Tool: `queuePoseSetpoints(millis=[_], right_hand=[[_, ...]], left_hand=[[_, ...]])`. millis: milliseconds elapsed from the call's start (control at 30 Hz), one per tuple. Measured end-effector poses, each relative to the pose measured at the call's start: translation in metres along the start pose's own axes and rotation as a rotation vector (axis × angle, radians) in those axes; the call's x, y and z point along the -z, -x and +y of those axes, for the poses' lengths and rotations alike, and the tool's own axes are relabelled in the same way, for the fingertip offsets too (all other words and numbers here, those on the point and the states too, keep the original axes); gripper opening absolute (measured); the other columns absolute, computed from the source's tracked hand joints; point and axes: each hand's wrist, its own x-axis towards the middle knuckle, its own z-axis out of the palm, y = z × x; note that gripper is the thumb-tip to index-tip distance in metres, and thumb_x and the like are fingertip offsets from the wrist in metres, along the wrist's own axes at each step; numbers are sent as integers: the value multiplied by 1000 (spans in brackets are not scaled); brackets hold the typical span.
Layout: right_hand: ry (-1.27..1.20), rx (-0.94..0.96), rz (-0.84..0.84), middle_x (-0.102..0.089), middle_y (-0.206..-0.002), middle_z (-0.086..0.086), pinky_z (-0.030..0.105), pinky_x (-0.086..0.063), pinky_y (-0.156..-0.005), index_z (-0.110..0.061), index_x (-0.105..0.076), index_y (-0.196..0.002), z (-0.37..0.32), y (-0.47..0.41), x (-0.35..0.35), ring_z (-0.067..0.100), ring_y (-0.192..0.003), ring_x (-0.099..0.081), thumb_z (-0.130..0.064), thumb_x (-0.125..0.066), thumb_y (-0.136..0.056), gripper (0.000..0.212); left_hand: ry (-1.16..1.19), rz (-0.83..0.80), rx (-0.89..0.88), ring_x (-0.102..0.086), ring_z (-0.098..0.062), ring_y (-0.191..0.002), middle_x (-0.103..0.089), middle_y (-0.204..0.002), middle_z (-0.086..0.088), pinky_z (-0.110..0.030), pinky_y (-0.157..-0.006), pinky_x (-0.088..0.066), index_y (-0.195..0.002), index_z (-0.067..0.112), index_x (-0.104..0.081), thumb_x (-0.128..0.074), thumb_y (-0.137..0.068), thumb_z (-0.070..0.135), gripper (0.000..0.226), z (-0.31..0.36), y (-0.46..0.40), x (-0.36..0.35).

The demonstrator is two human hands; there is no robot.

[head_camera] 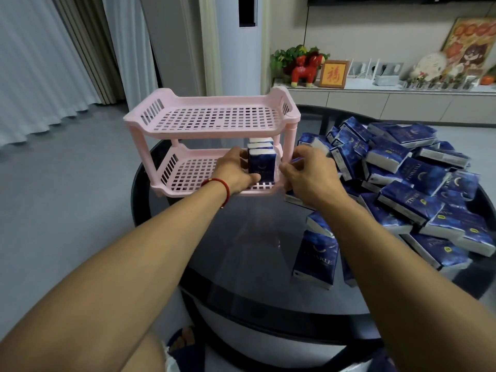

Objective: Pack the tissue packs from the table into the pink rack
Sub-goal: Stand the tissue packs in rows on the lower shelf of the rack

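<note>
1. On the pink rack's [212, 122] lower shelf, the left hand [236, 170] clasps the front upright tissue pack [262, 163].
2. Right hand [308, 175], fingers curled at the rack's corner; its grip is unclear.
3. Remaining packs [408, 178] lie heaped on the table [241, 251], right of the rack.

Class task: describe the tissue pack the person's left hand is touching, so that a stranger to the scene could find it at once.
Find the pink rack on the dark round table. On its lower shelf, right end, blue packs stand upright in a row. The front pack, nearest the camera, is the one.
</note>
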Motion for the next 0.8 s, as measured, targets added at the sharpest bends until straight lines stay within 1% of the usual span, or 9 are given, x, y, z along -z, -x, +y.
queuePoseSetpoints(millis=[67,167,300,400,500,600,667,700,800], right_hand=[[5,7,-6,-71,-101,6,29,-58,-53,-15,-65,-114,0,0,1,22,-81,-72,-24,-62,-101,16],[-7,12,-11,-72,-105,7,38,-63,-66,-15,-65,-116,1,-1,0,23,-84,-72,-24,-63,-100,18],[-25,2,-25,-71,-106,6,42,-64,-73,-16,-64,-118,1,-3,-1,22,-86,-72,-24,-64,-100,19],[-31,2,-28,-71,-107,7,42,-64,-74,-16,-64,-118,2,-4,-1,23,-88,-72,-24,-63,-100,20],[-25,8,-30,-72,-106,6,43,-63,-79,-17,-64,-116,3,-5,-1,22,-89,-71,-25,-65,-99,18],[-29,15,-26,-72,-105,6,43,-63,-79,-17,-64,-114,4,-5,-1,22,-88,-72,-24,-65,-99,16],[-28,21,-23,-72,-104,6,44,-63,-79,-18,-65,-113,4,-5,-1,22,-88,-71,-24,-66,-99,16],[-29,24,-22,-72,-103,6,44,-63,-80,-18,-65,-112,5,-5,-1,22,-88,-71,-24,-66,-99,15],[-27,27,-28,-72,-102,5,45,-63,-79,-20,-64,-110,6,-5,-1,22,-87,-71,-23,-66,-99,12]], left_hand=[[-27,5,15,-65,-20,-103,-69,-110,4,-31,-89,-53,-124,21,-57,-83,-76,25,54,1,-3,0],[-54,2,34,-63,-19,-102,-67,-113,4,-28,-81,-46,-125,20,-56,-82,-79,25,53,4,-8,-1],[-72,-4,56,-64,-21,-103,-69,-117,2,-29,-81,-47,-126,20,-59,-79,-81,25,50,7,-12,-5],[-121,-3,47,-65,-24,-103,-71,-117,-2,-31,-86,-50,-126,20,-62,-75,-83,26,46,7,-14,-9],[-135,-20,41,-63,-24,-99,-71,-115,-2,-30,-82,-47,-126,21,-62,-72,-83,26,45,5,-17,-10],[-114,-58,31,-65,-23,-99,-71,-114,-1,-30,-82,-48,-126,22,-62,-73,-82,26,46,4,-18,-8],[-69,-85,36,-65,-24,-105,-70,-119,0,-32,-87,-52,-131,22,-57,-77,-79,28,56,1,-19,-5],[-50,-101,41,-65,-25,-110,-68,-125,0,-35,-91,-53,-137,22,-52,-81,-75,31,69,-1,-19,-3],[-42,-113,-21,-58,-29,-126,-54,-144,-2,-44,-104,-52,-154,32,-24,-89,-51,46,123,-6,-21,5]])
